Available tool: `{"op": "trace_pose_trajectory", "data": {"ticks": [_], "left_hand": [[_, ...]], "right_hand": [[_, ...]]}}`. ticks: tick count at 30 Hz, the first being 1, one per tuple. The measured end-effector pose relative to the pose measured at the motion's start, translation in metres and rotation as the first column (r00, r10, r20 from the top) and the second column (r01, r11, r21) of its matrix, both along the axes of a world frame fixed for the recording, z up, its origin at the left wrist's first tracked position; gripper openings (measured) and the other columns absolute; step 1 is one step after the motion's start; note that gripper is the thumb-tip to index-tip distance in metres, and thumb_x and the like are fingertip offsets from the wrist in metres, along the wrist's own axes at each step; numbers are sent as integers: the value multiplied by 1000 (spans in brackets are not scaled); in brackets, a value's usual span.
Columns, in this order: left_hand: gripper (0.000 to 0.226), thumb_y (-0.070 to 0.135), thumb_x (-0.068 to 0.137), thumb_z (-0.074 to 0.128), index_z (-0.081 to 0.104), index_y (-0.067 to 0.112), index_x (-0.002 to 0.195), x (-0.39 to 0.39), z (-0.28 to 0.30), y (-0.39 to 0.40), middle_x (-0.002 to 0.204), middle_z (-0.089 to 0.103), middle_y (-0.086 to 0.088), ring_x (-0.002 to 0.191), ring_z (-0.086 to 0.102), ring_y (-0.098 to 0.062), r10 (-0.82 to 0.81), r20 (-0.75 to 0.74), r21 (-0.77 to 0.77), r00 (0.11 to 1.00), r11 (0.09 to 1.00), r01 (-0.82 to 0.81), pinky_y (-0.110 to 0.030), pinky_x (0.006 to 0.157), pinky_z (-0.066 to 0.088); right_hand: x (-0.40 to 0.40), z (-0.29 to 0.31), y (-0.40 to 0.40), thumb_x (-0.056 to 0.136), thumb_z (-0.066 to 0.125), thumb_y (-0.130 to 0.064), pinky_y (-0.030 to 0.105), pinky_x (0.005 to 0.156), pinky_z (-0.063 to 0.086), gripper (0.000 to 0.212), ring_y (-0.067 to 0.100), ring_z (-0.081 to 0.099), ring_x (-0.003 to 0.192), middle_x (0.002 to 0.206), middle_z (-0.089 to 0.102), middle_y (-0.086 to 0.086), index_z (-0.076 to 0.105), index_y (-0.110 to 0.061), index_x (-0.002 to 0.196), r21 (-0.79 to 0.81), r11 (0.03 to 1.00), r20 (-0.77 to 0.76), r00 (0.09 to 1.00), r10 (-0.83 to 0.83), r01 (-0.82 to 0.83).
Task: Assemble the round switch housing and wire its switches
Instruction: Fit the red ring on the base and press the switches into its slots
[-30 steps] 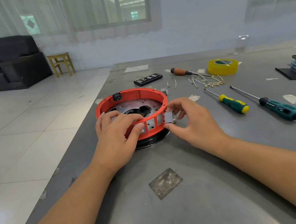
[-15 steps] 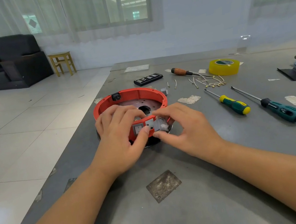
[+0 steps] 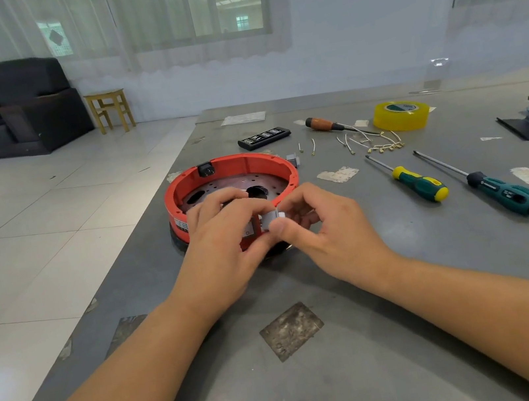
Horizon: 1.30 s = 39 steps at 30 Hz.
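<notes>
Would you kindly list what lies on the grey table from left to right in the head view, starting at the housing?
Round red switch housing → wooden-handled screwdriver → green-and-yellow-handled screwdriver → dark teal-handled screwdriver.

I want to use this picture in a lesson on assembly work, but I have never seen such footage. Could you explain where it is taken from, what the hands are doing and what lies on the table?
There is no machine here: a person works with bare hands, filmed by a wide-angle camera worn on the head, looking forward and down. That is why both forearms reach in from the bottom.

On the grey table stands a round red switch housing with a perforated metal plate inside. The left hand grips its near wall. The right hand pinches a small grey switch at that wall, apparently fitting it in.

To the right lie two green-handled screwdrivers, a wooden-handled screwdriver, a yellow tape roll, short wires with terminals and a black bit case.
</notes>
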<state>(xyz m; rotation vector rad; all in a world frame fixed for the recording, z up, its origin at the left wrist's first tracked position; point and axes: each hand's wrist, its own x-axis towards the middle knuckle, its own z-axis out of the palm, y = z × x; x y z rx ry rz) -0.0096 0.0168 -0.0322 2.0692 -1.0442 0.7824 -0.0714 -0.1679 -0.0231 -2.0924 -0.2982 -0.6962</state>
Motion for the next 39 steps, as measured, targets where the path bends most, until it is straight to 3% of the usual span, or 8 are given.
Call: {"op": "trace_pose_trajectory", "data": {"ticks": [4,8,13,16,23,27,34,39], "left_hand": [[31,42,94,67,72,29,122,4,5,8,116,65,24,123,43,-17,6,-28,10,1000,1000,-6,-49,105,38],[38,32,94,69,68,34,132,2,6,11,116,56,40,126,37,-9,-6,-47,9,999,1000,6,-56,103,41],[43,32,93,67,54,45,131,-2,6,8,129,34,53,133,31,5,-37,-120,-12,992,999,36,-55,111,40],[35,34,93,65,58,47,125,0,3,10,131,43,31,138,29,3,-27,-177,-19,984,1000,24,-49,115,33],[29,27,97,65,70,31,125,5,3,13,129,64,24,138,37,-15,-17,-158,4,987,1000,18,-58,113,35],[27,24,98,68,73,30,124,6,3,13,128,66,21,134,42,-20,-16,-146,1,989,1000,16,-56,113,35],[27,31,103,50,66,47,118,7,7,15,112,62,39,120,52,8,36,-227,-111,973,992,-63,-49,114,39],[27,27,109,49,65,48,116,9,7,15,110,62,35,123,55,-19,82,-306,-67,949,992,-107,-51,112,42]], "right_hand": [[1,-2,-6,98,65,-23,32,84,55,21,13,66,98,108,67,-6,64,-17,118,-102,994,49,998,50,-45],[4,-5,-7,96,67,-15,31,86,55,27,9,66,98,110,65,-8,62,-17,123,-157,986,90,993,73,-58],[5,-5,-11,95,71,-16,23,86,53,30,10,65,96,109,66,-9,67,-19,125,-174,983,174,981,85,-55],[6,-4,-12,93,74,-13,20,84,52,27,10,66,93,105,67,-5,71,-17,120,-154,986,186,978,89,-61],[8,-4,-14,92,75,-12,20,84,53,28,9,66,92,102,67,-5,72,-17,119,-181,982,182,980,79,-46],[9,-5,-15,91,75,-11,29,83,57,28,12,67,92,101,68,-5,72,-16,118,-139,988,153,984,86,-65],[9,-7,-14,91,75,-10,28,82,57,24,12,67,90,99,68,-4,71,-16,114,-164,984,121,989,90,-70],[8,-6,-14,91,76,-11,28,82,57,23,8,66,89,99,68,-2,70,-14,113,-247,968,125,989,77,-45]]}}
